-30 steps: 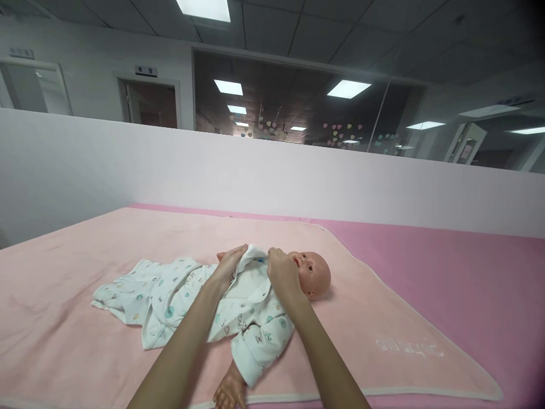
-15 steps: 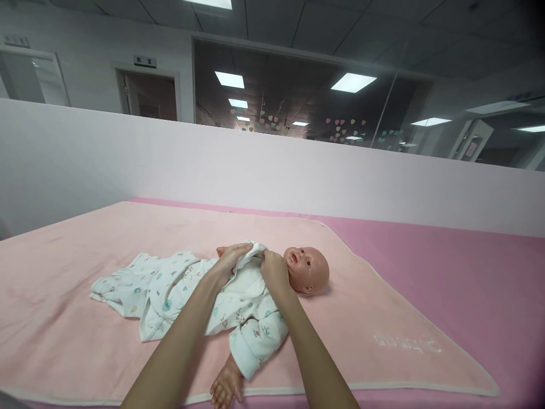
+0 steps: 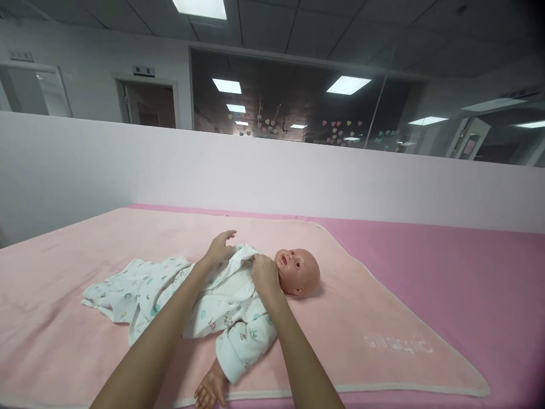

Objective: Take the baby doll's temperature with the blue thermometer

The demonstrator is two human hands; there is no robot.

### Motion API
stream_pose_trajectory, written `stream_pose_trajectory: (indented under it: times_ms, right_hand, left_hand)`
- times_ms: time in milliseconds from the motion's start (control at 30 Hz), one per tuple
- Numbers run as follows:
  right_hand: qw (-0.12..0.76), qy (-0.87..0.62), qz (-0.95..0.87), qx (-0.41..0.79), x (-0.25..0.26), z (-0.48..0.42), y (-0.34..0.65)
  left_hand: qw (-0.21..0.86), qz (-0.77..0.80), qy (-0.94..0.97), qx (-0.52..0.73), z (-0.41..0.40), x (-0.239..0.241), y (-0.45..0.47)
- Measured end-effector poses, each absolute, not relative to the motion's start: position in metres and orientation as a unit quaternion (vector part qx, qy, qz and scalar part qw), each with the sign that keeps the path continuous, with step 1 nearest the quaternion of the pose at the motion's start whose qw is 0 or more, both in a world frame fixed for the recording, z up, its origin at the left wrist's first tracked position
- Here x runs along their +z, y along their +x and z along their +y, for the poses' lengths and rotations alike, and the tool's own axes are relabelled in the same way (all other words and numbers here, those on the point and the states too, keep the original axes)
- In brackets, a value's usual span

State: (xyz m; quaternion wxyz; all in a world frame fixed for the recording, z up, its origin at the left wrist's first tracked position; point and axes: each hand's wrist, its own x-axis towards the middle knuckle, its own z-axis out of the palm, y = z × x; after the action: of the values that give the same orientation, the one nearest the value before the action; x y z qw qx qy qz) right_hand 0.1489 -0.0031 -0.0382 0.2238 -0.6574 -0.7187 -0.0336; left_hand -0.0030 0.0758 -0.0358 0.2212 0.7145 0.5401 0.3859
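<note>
A baby doll [image 3: 300, 271] lies on its back, its head to the right, one arm in a sleeve and the bare hand near the front edge. White printed baby clothes [image 3: 232, 309] cover its body, with the front partly open at the chest. My right hand [image 3: 266, 275] is closed on the collar edge of the clothes, close to the doll's chin. Over the doll's far side, my left hand [image 3: 221, 247] is raised with its fingers stretched out, holding nothing. The doll's far arm is hidden behind my left hand and the cloth.
A peach blanket [image 3: 361, 318] with a white border lies under the doll, on a pink surface [image 3: 447, 267]. Behind them runs a low white wall [image 3: 255, 176]. Beyond it are a doorway [image 3: 149, 105] and a large window with heart stickers.
My left hand has let go of the clothes' edge and lifted away toward the far side, fingers spreading. My right hand keeps its hold at the collar. The view has shifted slightly.
</note>
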Motion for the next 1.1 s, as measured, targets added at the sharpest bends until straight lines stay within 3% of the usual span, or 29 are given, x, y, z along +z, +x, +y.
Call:
stream_pose_trajectory:
  times_ms: [300, 600, 900, 1100]
  right_hand:
    - [0.198, -0.664, -0.72, -0.029, -0.036, -0.006, 0.147]
    - [0.201, -0.667, -0.716, -0.034, -0.03, -0.015, 0.143]
    - [0.229, -0.679, -0.687, -0.12, -0.033, -0.025, 0.142]
    - [0.211, -0.591, -0.77, -0.116, -0.027, -0.037, 0.149]
  left_hand:
    - [0.105, 0.59, 0.775, 0.202, 0.073, -0.053, 0.01]
    - [-0.036, 0.616, 0.765, 0.184, 0.024, -0.036, 0.015]
    - [0.064, 0.603, 0.778, 0.163, 0.02, -0.047, 0.004]
    - [0.104, 0.587, 0.789, 0.15, 0.025, -0.05, 0.0]
